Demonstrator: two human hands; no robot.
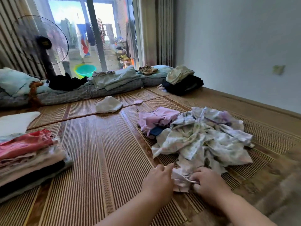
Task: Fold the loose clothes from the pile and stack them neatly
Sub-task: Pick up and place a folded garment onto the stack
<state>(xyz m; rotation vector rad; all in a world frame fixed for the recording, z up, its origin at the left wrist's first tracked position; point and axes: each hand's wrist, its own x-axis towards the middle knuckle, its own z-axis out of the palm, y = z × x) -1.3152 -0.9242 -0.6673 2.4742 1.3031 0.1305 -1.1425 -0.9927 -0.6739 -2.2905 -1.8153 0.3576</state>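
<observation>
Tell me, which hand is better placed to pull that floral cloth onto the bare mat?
Probably the left hand: it grips the cloth on the side facing the bare mat; the right hand, gripping too, sits against the pile.

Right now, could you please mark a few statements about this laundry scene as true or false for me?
1. The left hand and the right hand both grip the near edge of the floral garment. True.
2. The folded stack lies on the person's right. False: it lies on the left.
3. A pink garment lies against the floral garment. True.
4. The green basin sits on the mat beside the floral garment. False: it is far off, beyond the bedding.
5. The white cloth lies on top of the folded stack. False: it lies alone on the mat.
</observation>
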